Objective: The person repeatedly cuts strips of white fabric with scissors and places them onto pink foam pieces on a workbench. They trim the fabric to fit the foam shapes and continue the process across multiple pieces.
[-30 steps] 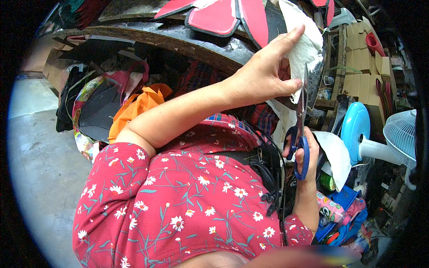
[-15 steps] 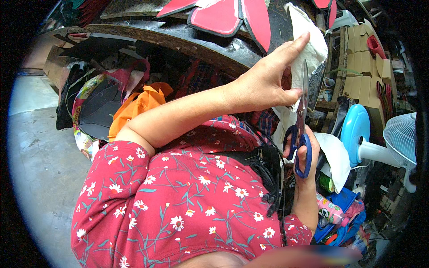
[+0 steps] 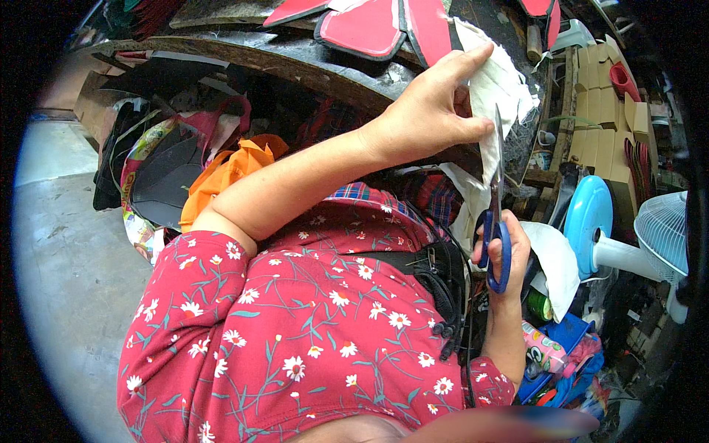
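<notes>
My left hand (image 3: pixel 432 111) holds a piece of white cloth (image 3: pixel 506 85) at the table's edge. Its index finger and thumb lie spread along the cloth, and the other fingers are partly hidden. Lower down, my right hand (image 3: pixel 515 247) has its fingers through the blue handles of a pair of scissors (image 3: pixel 499 255). The narrow metal blades point up against the cloth, close to my left thumb, with the handles near each other. More white cloth (image 3: pixel 467 207) hangs below, behind the scissors.
Red pieces with black edging (image 3: pixel 362 33) lie on the dark worktable (image 3: pixel 325 65). On the right are a blue and white fan (image 3: pixel 588 218), cardboard boxes (image 3: pixel 594 111) and a blue container (image 3: pixel 565 332). An orange cloth (image 3: pixel 221 177) and bags sit under the table at left.
The scissors' handles have come closer together. My left hand has shifted slightly up and left with the white cloth, which now shows more of its surface beside the blades.
</notes>
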Motion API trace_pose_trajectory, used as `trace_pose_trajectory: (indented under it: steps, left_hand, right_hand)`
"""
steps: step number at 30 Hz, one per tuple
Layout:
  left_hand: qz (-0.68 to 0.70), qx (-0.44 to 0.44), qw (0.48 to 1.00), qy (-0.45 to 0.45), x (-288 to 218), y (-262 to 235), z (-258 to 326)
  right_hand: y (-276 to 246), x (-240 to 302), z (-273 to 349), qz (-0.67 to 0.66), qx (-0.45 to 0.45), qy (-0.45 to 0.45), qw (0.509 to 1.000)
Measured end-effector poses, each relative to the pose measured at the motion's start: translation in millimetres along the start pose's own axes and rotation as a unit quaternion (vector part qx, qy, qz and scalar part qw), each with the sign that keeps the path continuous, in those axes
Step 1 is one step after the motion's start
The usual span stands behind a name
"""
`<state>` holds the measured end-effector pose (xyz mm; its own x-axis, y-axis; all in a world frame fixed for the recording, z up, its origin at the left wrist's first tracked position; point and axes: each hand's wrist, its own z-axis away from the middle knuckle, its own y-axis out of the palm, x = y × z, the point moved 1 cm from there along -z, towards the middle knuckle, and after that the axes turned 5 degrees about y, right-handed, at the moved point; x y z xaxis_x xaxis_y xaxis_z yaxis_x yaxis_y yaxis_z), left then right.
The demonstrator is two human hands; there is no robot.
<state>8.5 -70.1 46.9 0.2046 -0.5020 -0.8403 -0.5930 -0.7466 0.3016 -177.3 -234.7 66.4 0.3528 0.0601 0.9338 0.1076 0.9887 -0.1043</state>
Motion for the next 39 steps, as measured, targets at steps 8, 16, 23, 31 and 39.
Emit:
trace_pose_trajectory:
  steps: [8,16,23,31,39]
  left_hand:
    - [-0.020,0.020,0.999,0.018,7.4,3.1,6.0]
    - [-0.002,0.068,0.997,-0.046,1.6,9.4,12.5]
    - [-0.074,0.067,0.995,0.005,5.9,7.8,13.6]
    - [-0.069,-0.017,0.997,-0.028,14.2,3.5,9.9]
    - [0.041,-0.003,0.998,-0.045,8.4,6.1,9.9]
  right_hand:
    - [3.0,3.0,-4.3,-0.029,0.020,-0.006,0.999]
    - [7.0,1.9,-6.1,-0.026,0.002,-0.014,1.000]
    - [6.3,-0.7,-6.5,-0.039,-0.008,0.002,0.999]
    - [5.2,0.7,-11.8,0.008,0.000,-0.007,1.000]
    - [-1.9,10.2,-10.5,-0.006,0.029,0.014,0.999]
